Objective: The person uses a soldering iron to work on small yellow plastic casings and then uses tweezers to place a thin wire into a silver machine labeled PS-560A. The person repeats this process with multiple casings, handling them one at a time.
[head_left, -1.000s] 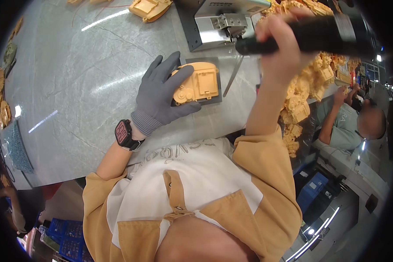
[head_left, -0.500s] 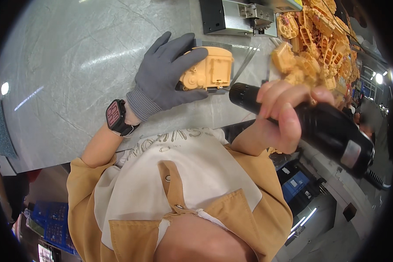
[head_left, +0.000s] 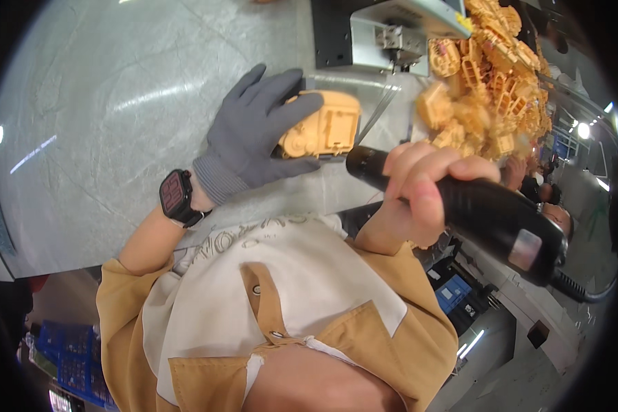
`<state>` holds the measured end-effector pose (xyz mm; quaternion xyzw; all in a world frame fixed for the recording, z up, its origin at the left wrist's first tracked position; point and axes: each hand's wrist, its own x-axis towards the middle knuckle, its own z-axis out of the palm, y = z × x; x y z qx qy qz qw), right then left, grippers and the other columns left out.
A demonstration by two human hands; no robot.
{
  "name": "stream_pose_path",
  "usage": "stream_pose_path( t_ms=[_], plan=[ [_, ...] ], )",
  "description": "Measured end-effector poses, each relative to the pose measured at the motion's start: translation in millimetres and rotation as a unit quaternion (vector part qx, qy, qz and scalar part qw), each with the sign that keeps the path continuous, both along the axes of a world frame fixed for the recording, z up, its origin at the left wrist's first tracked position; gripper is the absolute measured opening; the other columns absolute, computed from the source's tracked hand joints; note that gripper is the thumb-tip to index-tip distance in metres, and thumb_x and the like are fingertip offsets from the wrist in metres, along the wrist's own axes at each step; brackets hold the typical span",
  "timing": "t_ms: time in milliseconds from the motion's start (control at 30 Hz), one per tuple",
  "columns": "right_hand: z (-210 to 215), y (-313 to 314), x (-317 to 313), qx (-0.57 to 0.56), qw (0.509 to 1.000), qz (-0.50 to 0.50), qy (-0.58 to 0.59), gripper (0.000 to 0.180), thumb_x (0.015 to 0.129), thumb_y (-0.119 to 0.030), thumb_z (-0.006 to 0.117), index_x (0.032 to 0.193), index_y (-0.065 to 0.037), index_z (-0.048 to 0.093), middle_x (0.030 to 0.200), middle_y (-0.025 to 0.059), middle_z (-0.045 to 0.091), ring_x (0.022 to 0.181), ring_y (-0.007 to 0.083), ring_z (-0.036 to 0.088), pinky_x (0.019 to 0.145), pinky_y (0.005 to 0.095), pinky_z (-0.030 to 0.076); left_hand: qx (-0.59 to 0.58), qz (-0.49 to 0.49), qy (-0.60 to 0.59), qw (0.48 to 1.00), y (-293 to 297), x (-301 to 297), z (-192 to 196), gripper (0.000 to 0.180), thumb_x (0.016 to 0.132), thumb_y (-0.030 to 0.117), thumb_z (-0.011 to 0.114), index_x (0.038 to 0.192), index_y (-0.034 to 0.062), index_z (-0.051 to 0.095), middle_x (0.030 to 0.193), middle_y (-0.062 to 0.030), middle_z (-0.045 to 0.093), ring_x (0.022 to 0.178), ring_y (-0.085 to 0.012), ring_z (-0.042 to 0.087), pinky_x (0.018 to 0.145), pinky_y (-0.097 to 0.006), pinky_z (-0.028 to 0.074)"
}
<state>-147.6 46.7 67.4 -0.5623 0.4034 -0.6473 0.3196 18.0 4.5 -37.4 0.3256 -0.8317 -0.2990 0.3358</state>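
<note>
My left hand (head_left: 250, 134), in a grey glove, is wrapped around the left side of a yellow-orange plastic housing (head_left: 329, 123) on the table. The housing has a raised rectangular frame on its upper face, and part of it is hidden by my fingers. My bare right hand (head_left: 426, 189) grips a black corded electric screwdriver (head_left: 491, 213) across its body. Its nose points left, close to the lower right corner of the housing. Whether the tip touches the housing, I cannot tell.
Beyond the housing stands a metal device (head_left: 384, 34) with a clamp-like front. A large heap of yellow-orange plastic parts (head_left: 494, 82) lies at the far right. The grey marbled table (head_left: 117, 137) stretches left. Blue crates (head_left: 72, 353) are at lower left, and another person is at the right.
The whole view has shifted a little. The screwdriver's nose has come slightly left, nearer the housing's corner. Both hands keep their holds.
</note>
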Motion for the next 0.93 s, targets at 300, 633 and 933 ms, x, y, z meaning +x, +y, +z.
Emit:
stream_pose_path(
  t_ms=[300, 633, 933],
  plan=[
    [33, -68, -43, -0.126, 0.979, -0.042, -0.152, 0.049, 0.07, 0.006, 0.055, 0.115, -0.003, 0.037, 0.056, 0.0072, 0.049, 0.045, 0.0178, 0.05, 0.053, 0.0335, 0.047, 0.0, 0.012, -0.003, 1.0, -1, -2, 8, 0.072, 0.064, 0.046, 0.073, 0.121, 0.009, 0.048, 0.123, -0.0206, 0.047, 0.111, -0.0361, 0.048, 0.101, -0.052, 0.031],
    [12, -61, -37, -0.04, 0.992, -0.026, -0.115, 0.038, 0.072, 0.007, 0.055, 0.106, -0.001, 0.041, 0.058, 0.0057, 0.048, 0.045, 0.0155, 0.048, 0.045, 0.0321, 0.044, 0.007, 0.026, 0.018, 0.999, 0, -1, -1, 0.079, 0.059, 0.039, 0.078, 0.124, 0.0098, 0.045, 0.126, -0.0156, 0.047, 0.113, -0.0331, 0.047, 0.103, -0.049, 0.032],
    [20, 6, -8, 0.003, 0.974, 0.228, -0.011, 0.051, 0.077, 0.006, 0.06, 0.118, -0.01, 0.032, 0.071, 0.0108, 0.055, 0.056, 0.0227, 0.054, 0.058, 0.0399, 0.046, 0.009, 0.011, 0.01, 1.0, 0, -2, -5, 0.084, 0.058, 0.039, 0.078, 0.128, 0.0115, 0.041, 0.127, -0.0145, 0.045, 0.114, -0.0328, 0.046, 0.103, -0.049, 0.032]
  ],
)
